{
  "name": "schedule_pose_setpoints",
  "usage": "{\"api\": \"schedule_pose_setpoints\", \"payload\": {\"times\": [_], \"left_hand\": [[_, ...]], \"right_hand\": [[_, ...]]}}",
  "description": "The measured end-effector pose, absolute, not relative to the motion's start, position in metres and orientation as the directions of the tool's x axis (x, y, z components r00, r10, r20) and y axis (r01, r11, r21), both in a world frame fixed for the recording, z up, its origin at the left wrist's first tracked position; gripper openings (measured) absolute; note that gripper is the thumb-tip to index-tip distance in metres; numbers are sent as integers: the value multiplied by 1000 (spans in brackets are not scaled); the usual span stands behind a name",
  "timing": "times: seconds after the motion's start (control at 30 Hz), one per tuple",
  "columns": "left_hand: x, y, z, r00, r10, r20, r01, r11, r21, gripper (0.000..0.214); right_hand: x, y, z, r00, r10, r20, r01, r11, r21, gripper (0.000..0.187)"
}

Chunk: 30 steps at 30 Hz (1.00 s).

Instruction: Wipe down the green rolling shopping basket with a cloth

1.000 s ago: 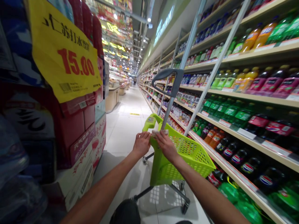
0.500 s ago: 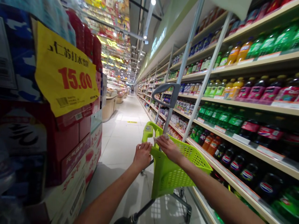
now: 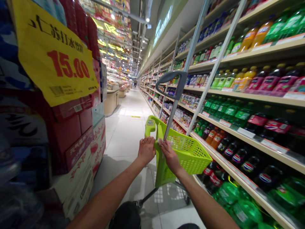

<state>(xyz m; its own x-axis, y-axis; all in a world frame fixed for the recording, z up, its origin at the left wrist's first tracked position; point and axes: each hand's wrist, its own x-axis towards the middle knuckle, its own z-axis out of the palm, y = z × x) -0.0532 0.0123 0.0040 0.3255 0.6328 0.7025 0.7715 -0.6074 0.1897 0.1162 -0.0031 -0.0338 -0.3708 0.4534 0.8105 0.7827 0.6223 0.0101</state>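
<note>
A lime-green shopping cart with a perforated basket stands just ahead of me. Rising from it is a slanted metal pole with a grey loop handle. The fingers of my left hand are curled over the cart's near left edge, and its palm side is hidden. Close by on the right, my right hand bends its fingers at the near edge, by the foot of the pole. A small pale, crumpled piece, like a tissue, shows at its fingertips.
Shelves of soft-drink bottles line the right side, close to the basket. Stacked drink cartons with a yellow price sign stand at the left. A tiled aisle runs ahead, with a distant person.
My right hand has shifted down and is bent more, its forearm steeper. The cart sits slightly further left in view, and the price sign has moved up and left. A dark-clothed leg now shows below.
</note>
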Motion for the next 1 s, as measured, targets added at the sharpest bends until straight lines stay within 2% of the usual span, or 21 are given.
{"api": "schedule_pose_setpoints", "payload": {"times": [0.1,0.37,0.53,0.6,0.7,0.87,1.0], "left_hand": [[-54,6,4,315,628,711,771,-607,194,23],[-48,-14,13,357,638,683,757,-626,188,16],[-39,-16,17,399,605,689,683,-698,217,17],[-38,-11,16,418,597,685,643,-727,241,22],[-35,0,13,399,647,650,665,-692,280,33],[-28,6,7,395,699,597,709,-645,286,37],[-28,1,7,387,700,600,687,-653,318,34]], "right_hand": [[112,-10,-58,-257,458,851,779,620,-98,43],[133,-19,-61,-230,485,844,751,640,-164,38],[149,-37,-64,-195,466,863,763,625,-165,43],[147,-46,-61,-141,491,860,787,583,-203,48],[132,-55,-48,-41,524,850,807,519,-281,53],[116,-56,-18,74,622,780,814,415,-407,48],[120,-60,-5,22,681,732,790,436,-430,46]]}}
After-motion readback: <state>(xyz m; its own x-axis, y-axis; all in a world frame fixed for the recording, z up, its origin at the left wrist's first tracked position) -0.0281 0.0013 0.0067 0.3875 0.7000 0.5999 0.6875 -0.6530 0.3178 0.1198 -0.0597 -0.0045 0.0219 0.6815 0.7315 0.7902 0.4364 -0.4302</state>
